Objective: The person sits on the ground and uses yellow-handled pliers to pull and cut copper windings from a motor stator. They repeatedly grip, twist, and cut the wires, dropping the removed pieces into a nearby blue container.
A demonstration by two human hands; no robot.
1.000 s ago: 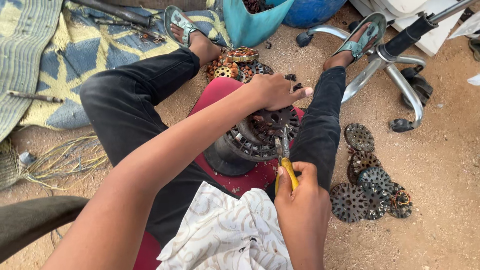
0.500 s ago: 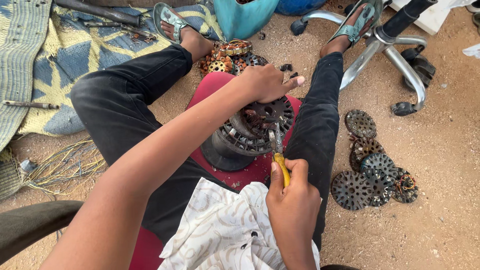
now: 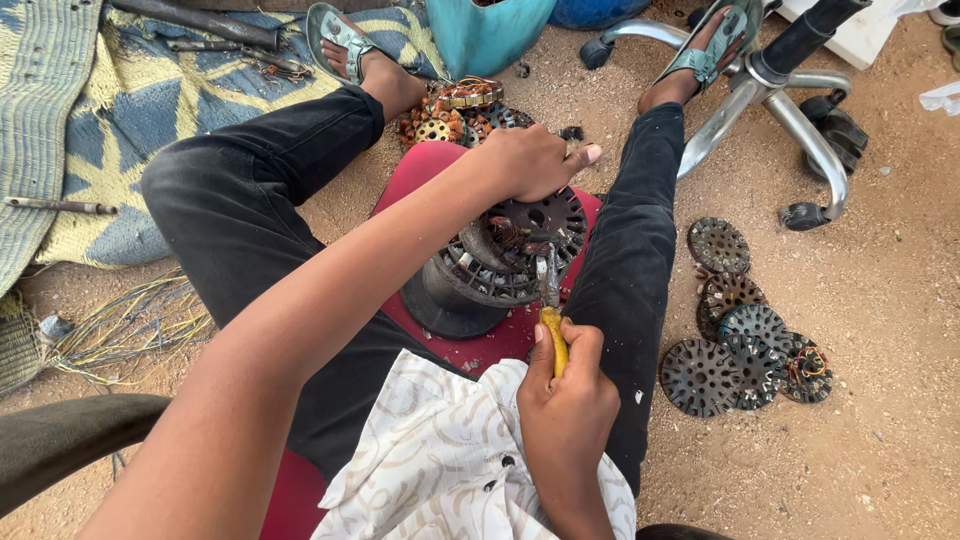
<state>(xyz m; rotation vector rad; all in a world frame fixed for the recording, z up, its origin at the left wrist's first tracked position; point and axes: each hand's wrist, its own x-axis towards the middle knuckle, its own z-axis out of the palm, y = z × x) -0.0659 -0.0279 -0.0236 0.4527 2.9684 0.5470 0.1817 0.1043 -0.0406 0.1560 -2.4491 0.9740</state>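
Observation:
A dark round motor stator (image 3: 515, 250) with slotted rim rests on a black base on a red seat (image 3: 430, 165) between my legs. My left hand (image 3: 530, 160) grips its far top edge, fingers curled over it. My right hand (image 3: 565, 385) is closed around yellow-handled pliers (image 3: 552, 310), whose metal jaws touch the stator's near rim. Whether the jaws hold a wire is too small to tell.
Several stripped stator discs (image 3: 745, 345) lie on the sand at right. More stators with copper windings (image 3: 450, 115) sit beyond the seat. A chair base with castors (image 3: 790, 100), a teal container (image 3: 485, 35), a woven mat (image 3: 90, 130) and loose wires (image 3: 130, 325) surround me.
The view has drifted slightly; the stator has tilted a little under my left hand. My right hand with the pliers stays at the near rim.

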